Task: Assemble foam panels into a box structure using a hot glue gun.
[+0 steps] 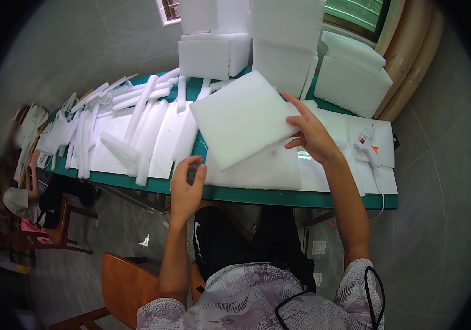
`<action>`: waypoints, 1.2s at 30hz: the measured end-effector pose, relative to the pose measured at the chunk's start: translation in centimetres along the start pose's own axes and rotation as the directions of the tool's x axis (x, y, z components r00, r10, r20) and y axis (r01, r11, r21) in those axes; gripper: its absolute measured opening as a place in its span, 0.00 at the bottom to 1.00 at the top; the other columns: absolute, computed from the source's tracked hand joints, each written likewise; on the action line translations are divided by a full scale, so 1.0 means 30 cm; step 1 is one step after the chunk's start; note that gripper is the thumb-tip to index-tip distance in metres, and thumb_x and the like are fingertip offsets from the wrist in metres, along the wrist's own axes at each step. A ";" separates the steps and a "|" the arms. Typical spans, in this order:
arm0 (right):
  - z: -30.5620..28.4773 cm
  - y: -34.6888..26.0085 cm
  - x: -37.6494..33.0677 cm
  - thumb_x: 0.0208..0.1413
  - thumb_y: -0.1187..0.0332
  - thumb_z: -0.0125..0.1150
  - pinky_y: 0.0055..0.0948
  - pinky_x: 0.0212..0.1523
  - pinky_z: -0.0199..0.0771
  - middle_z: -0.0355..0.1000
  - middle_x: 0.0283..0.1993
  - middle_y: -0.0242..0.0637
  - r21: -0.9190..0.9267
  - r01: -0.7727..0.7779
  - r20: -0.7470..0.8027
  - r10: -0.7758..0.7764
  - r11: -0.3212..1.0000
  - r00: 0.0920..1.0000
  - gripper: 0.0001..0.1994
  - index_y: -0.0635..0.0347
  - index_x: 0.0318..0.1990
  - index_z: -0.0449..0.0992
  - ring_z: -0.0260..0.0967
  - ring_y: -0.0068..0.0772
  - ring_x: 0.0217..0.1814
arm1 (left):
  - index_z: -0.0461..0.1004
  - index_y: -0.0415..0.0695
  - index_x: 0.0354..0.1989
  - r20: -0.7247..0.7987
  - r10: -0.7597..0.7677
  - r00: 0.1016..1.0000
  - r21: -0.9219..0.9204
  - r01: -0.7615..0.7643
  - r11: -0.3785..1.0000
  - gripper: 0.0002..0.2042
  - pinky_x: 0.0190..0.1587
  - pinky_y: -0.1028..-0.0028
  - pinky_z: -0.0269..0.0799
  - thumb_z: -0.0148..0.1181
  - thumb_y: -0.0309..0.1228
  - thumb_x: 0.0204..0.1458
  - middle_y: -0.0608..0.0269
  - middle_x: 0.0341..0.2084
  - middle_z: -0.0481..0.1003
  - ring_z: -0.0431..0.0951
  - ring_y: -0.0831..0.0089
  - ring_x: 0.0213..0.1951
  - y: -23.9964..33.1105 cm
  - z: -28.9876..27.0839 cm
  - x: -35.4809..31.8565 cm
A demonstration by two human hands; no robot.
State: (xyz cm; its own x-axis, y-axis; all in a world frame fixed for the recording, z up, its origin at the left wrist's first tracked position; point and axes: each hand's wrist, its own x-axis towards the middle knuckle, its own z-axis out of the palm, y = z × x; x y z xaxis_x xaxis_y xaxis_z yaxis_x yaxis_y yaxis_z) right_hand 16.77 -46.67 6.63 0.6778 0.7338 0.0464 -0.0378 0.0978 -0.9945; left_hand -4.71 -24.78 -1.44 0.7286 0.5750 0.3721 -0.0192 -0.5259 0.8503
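My right hand (309, 132) grips the right edge of a square white foam sheet (241, 118) and holds it tilted above the green table (257, 195). My left hand (186, 187) hovers at the table's front edge with its fingers apart and holds nothing; it is just left of the sheet's lower corner. Beneath the lifted sheet lies another flat white foam sheet (257, 168) on the table.
Long white foam strips (136, 124) cover the table's left half. Thick foam blocks (213, 52) are stacked at the back. A white glue gun (366, 144) lies at the right with its cord hanging. Wooden chairs (123, 283) stand below; another person (13, 192) sits far left.
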 end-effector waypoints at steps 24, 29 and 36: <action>-0.047 0.275 -0.141 0.55 0.53 0.61 0.42 0.50 0.71 0.67 0.51 0.52 -0.874 -0.036 -0.130 -0.162 0.485 0.978 0.34 0.64 0.63 0.61 0.70 0.54 0.49 | 0.58 0.41 0.63 -0.542 -0.311 0.781 -0.538 -0.037 0.842 0.25 0.44 0.70 0.68 0.55 0.32 0.59 0.57 0.52 0.69 0.71 0.69 0.49 -0.266 -0.584 -0.216; -0.015 0.279 -0.138 0.52 0.54 0.64 0.37 0.48 0.70 0.65 0.48 0.51 -0.843 -0.040 -0.105 -0.092 0.536 0.990 0.39 0.67 0.67 0.57 0.69 0.46 0.45 | 0.59 0.42 0.63 -0.487 -0.323 0.811 -0.569 -0.014 0.822 0.23 0.45 0.71 0.67 0.54 0.33 0.60 0.58 0.51 0.70 0.71 0.71 0.48 -0.249 -0.500 -0.193; 0.050 0.233 -0.209 0.47 0.62 0.69 0.29 0.42 0.71 0.62 0.47 0.46 -0.677 0.014 -0.078 -0.091 0.736 0.993 0.41 0.61 0.68 0.55 0.66 0.34 0.35 | 0.60 0.41 0.62 -0.355 -0.299 0.886 -0.594 0.033 0.804 0.21 0.41 0.72 0.69 0.52 0.30 0.61 0.59 0.48 0.73 0.74 0.72 0.45 -0.232 -0.448 -0.162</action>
State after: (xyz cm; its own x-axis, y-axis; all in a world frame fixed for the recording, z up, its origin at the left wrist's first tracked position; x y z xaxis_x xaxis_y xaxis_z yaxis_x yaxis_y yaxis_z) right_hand 11.17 -49.57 -0.48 0.7337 0.6670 0.1293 0.4790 -0.3727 -0.7948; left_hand -17.31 -15.49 -4.15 0.4079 0.8891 0.2076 -0.3984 -0.0313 0.9167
